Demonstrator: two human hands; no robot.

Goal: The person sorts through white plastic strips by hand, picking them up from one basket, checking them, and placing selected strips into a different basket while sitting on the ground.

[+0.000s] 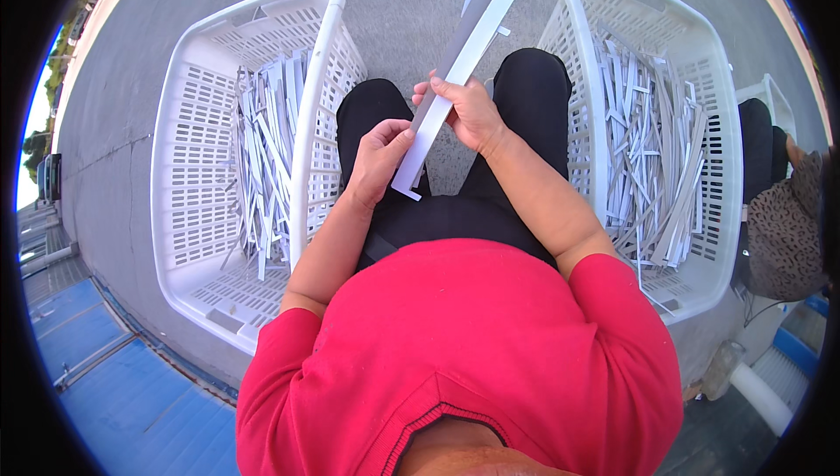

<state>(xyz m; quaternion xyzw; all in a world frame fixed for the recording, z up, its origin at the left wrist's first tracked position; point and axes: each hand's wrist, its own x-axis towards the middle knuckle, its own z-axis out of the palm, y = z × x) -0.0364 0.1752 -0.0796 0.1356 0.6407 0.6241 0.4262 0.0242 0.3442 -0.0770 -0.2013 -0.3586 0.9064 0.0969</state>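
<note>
A long flat strip (477, 43), white on one face and grey along the other, slants between my knees from near my lap up past the top of the view. It looks like thin card; a small hooked tab sticks out at its near end. My left hand (378, 161) pinches its left edge close to that end, thumb on top. Farther up, my right hand (472, 113) is closed round it from the right, with fingertips showing on the far side. Whether it is one folded piece or several layers, I cannot tell.
A white slatted plastic basket (317, 117) stands at my left, holding many narrow strips (269, 143). Another white basket (584, 82) at my right holds a similar heap (643, 143). A few scraps lie on the grey concrete (394, 3). Another person (783, 240) sits at the far right.
</note>
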